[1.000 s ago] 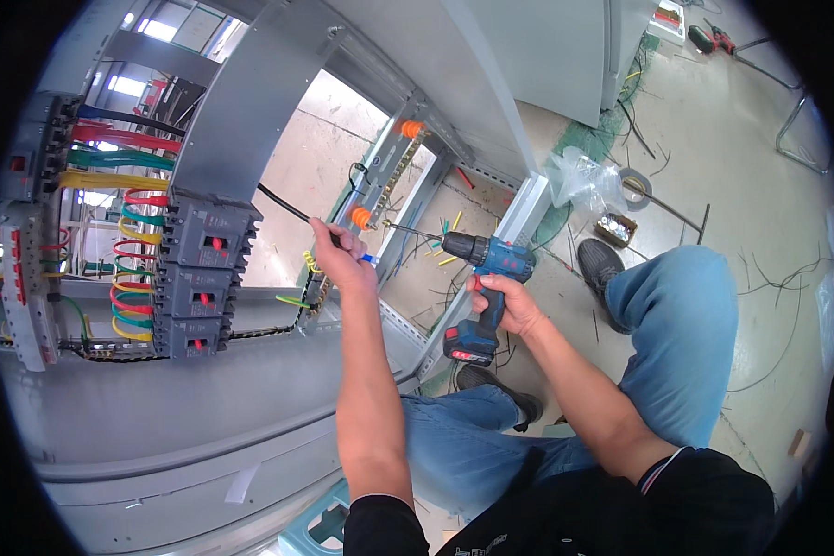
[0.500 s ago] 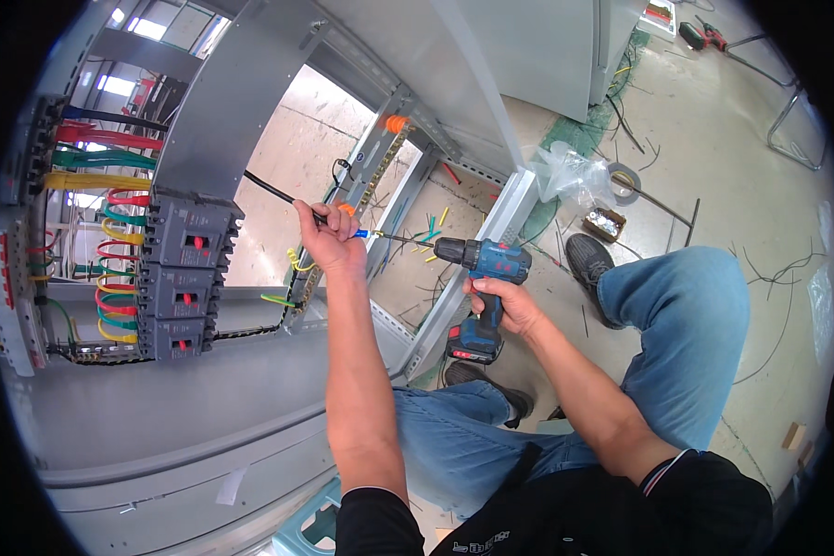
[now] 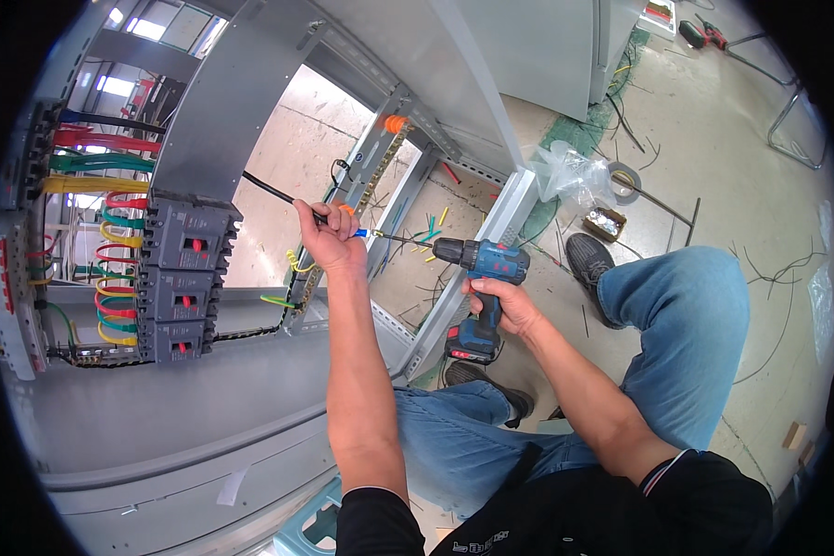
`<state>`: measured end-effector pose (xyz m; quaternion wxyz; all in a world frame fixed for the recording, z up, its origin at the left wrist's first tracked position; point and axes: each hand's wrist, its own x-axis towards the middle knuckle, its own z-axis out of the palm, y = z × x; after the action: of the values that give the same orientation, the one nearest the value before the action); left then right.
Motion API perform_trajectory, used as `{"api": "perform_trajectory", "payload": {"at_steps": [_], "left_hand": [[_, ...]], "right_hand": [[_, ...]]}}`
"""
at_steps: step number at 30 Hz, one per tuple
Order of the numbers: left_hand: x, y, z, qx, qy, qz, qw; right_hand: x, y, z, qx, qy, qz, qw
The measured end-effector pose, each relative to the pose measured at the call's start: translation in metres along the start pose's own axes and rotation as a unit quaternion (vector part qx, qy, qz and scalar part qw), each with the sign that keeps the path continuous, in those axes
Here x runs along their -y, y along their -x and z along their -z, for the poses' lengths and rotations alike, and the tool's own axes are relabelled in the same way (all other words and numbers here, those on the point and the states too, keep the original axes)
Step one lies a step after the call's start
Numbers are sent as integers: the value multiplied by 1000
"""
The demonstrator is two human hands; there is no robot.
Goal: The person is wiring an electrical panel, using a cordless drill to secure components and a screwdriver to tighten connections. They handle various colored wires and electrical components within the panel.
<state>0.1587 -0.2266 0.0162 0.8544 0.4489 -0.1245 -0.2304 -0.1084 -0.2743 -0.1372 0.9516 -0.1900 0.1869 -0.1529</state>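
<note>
Box [image 3: 617,232] beyond drill [image 3: 499,262] seemingly holds metal parts [image 3: 605,221].

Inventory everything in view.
power drill: 1, blue, centre
cable: 1, black, blue end, centre
stacked breakers: 3, dark grey, left
looped wires: several, red, green, yellow, left
cabinet panels: several, grey, left and top
insulators: 2, orange, upper centre
tape roll: 1, grey, floor
plastic bag: 1, clear, beside tape
box: 1, brown, below tape
stool: 1, teal, bottom
tool: 1, red, top right
wire scraps: many, mixed, floor
shoes: 2, black, near drill
jeans: 1 pair, blue, bottom
shirt: 1, black, bottom
left hand: 1, on cable
right hand: 1, on drill
</note>
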Motion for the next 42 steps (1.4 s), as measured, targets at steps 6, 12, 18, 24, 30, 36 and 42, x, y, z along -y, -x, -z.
{"api": "perform_trajectory", "payload": {"at_steps": [6, 12, 18, 24, 30, 36, 42], "left_hand": [[5, -3, 2, 4, -17, -4, 1000], [6, -9, 1, 24, -51, -23, 998], [8, -12, 2, 41, -49, -20, 998], [9, -12, 3, 23, -61, -24, 998], [8, -12, 2, 21, -65, -22, 997], [8, -13, -1, 34, -57, -19, 998], [4, -16, -2, 35, -54, -9, 998]], "right_hand": [[1, 0, -14, -29, 45, 28, 998], [8, 0, -31, -10, 158, 111, 981], [6, -2, -28, -25, 132, 94, 986], [4, -3, -29, -13, 138, 112, 984], [4, -3, -29, -18, 151, 113, 982], [6, -2, -40, -46, 166, 142, 975], [-5, -6, -45, -48, 192, 144, 970]]}}
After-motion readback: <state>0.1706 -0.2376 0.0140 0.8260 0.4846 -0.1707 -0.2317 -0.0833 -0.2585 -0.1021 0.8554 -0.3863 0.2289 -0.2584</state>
